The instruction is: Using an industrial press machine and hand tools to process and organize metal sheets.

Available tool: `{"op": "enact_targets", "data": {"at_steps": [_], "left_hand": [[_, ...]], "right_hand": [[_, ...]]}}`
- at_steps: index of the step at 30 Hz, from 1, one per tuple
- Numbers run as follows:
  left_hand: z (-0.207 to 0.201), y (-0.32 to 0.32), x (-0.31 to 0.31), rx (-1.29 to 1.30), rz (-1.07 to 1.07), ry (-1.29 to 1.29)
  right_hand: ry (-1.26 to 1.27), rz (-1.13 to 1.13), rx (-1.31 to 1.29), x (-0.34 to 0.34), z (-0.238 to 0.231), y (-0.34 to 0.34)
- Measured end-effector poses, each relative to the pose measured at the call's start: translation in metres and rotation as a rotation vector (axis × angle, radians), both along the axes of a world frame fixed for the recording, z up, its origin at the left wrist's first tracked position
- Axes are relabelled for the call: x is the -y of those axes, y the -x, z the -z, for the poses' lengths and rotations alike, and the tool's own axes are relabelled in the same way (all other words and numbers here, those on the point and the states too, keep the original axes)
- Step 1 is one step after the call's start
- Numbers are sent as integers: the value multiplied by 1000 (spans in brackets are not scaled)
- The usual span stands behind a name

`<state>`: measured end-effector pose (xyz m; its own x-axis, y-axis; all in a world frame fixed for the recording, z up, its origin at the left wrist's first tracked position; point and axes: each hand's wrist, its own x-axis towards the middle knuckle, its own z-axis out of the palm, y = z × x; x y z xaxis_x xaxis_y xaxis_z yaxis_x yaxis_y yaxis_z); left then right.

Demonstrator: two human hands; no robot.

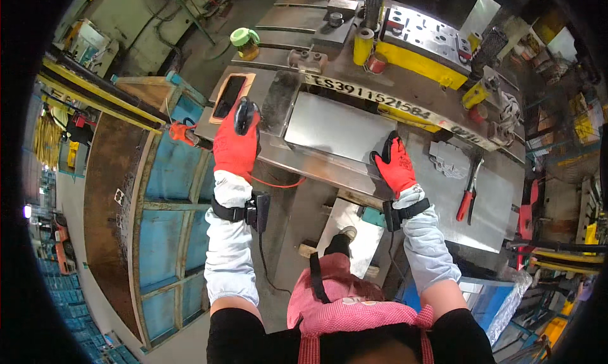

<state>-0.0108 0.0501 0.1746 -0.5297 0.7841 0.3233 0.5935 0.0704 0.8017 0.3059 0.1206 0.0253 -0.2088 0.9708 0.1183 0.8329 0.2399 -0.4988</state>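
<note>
My left hand (pixel 237 139), in a red glove with black fingertips, hovers at the left end of the machine bed beside a dark-screened phone (pixel 230 98). Its fingers are drawn together, and nothing shows in them. My right hand (pixel 396 164), gloved alike, touches the right end of a flat silver metal sheet (pixel 332 126), thumb and fingers apart. That sheet lies on the bed in front of a long bar with painted markings (pixel 373 98). To the right, red-handled pliers (pixel 467 196) and a thin cut-out metal piece (pixel 449 159) rest on a larger plate (pixel 437 209).
A jar with a green lid (pixel 244 44) stands behind the phone. Farther back is a yellow-sided die block (pixel 421 63) with posts. A wooden-framed blue panel (pixel 168 174) stands at left. Yellow-and-black bars (pixel 98 95) reach in from the left side.
</note>
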Motion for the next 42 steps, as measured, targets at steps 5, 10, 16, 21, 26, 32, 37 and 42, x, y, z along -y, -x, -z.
{"op": "enact_targets", "data": {"at_steps": [5, 10, 16, 21, 26, 32, 37, 42], "left_hand": [[60, -28, 21, -54, -1, -9], [122, -59, 55, 323, 91, -84], [57, -65, 26, -333, 167, -110], [75, -97, 7, -713, 265, 250], [106, -100, -5, -769, 289, 374], [92, -106, -14, -811, 355, 682], [104, -98, -18, -870, 353, 542], [97, -104, -3, -844, 320, 525]], "right_hand": [[301, 2, -817, 1, -4, -34], [278, 96, -1186, 29, 18, -81], [114, 44, -812, 41, -32, -28], [-132, -124, -125, 38, -52, 23], [-144, -174, 165, 40, -22, 26], [-96, -238, 80, 30, -20, 11], [-10, 23, -391, 41, -11, -10], [75, 207, -919, 53, 23, -61]]}}
